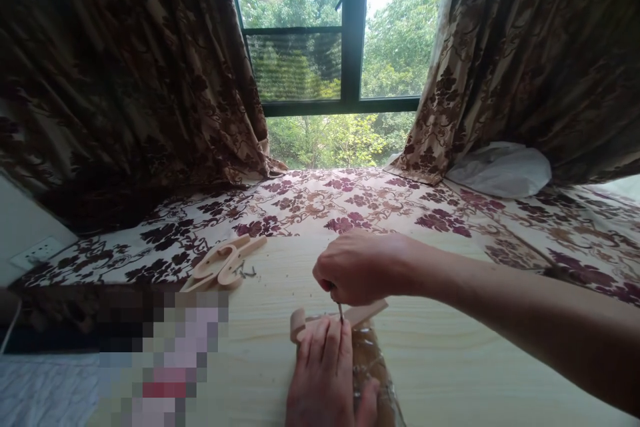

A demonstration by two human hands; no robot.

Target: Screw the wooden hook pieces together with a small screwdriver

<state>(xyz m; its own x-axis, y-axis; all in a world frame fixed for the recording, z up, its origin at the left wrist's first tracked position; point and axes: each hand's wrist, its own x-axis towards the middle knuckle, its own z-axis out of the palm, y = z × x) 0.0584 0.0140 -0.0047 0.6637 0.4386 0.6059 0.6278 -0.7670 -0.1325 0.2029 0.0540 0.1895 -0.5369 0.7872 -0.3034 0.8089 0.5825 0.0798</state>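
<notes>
My right hand [353, 267] is closed in a fist around a screwdriver [341, 312]; its handle is hidden and its thin metal shaft points down. The tip meets a pale wooden piece [367, 313] right by my left fingertips. My left hand [323, 370] lies flat with fingers stretched forward, pressing on that piece and covering part of it. One end of the piece, rounded, stands out to the left of my fingers. Beneath the hand is a brown object [373, 363] in shiny clear wrapping, lying on the wooden tabletop [450, 347].
Curved wooden pieces [220, 263] lie at the table's left edge, beside several small dark screws [246, 272]. Behind the table is a ledge covered with floral cloth [345, 203], with a white bag [500, 170] at the right. A blurred patch [173, 360] hides the lower left.
</notes>
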